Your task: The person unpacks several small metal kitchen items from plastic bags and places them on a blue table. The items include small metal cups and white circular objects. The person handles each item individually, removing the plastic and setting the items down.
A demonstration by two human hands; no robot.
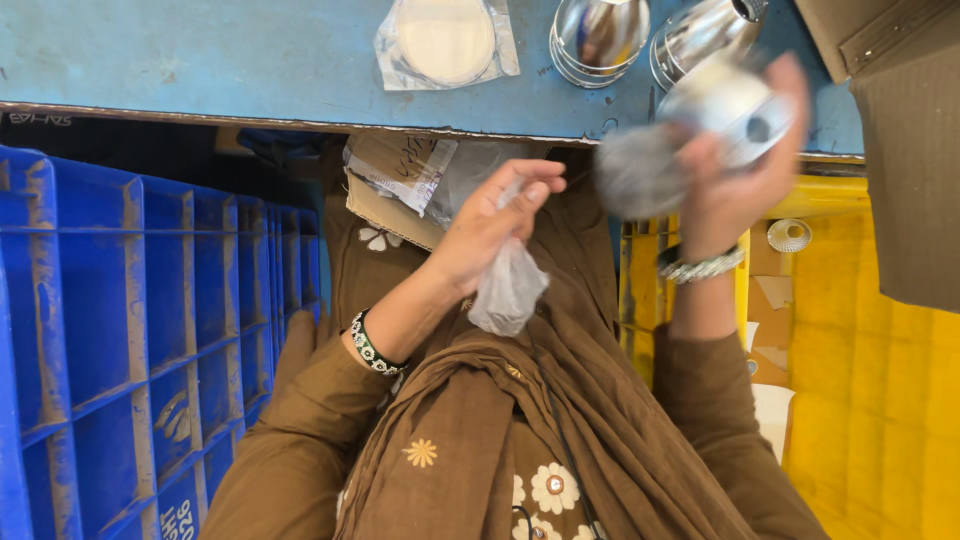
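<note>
My left hand (490, 225) pinches a small clear plastic bag (508, 290) that hangs below the fingers, over my lap. Raised at the blue table's front edge, my right hand (735, 190) grips a shiny round metal part (728, 105); a grey blurred piece (635, 170) sits against it on the left. Both are motion-blurred. Beaded bracelets circle both wrists.
On the blue table (250, 60) lie a bagged round disc (445, 40) and two shiny metal shells (600, 35) (700, 35). A blue crate (130, 320) stands at my left, a yellow crate (860, 380) at my right. Papers (400, 170) sit under the table edge.
</note>
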